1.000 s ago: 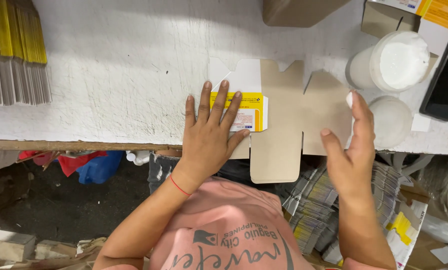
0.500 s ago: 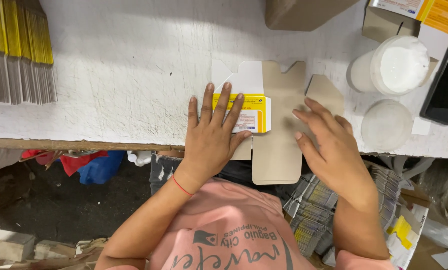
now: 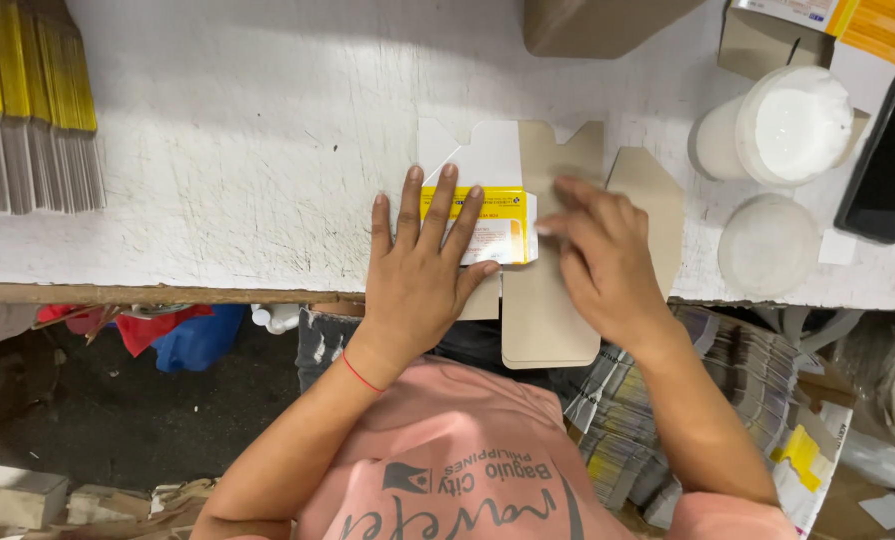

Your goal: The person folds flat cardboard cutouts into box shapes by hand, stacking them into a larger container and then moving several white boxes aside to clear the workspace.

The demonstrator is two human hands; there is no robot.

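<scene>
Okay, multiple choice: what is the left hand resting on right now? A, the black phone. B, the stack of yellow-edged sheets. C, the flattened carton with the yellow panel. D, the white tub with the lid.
C: the left hand lies flat, fingers spread, on the flattened carton with the yellow panel, far from the stack and the tub.

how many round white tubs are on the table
2. The open white tub stands at the table's far right beside the black phone; a lidded tub sits just nearer the edge, right of the right hand.

Flat yellow-and-white carton blank (image 3: pixel 488 215) mid-table, yellow carton stacks (image 3: pixel 28 110) left, dark phone screen (image 3: pixel 888 160) right.
</scene>
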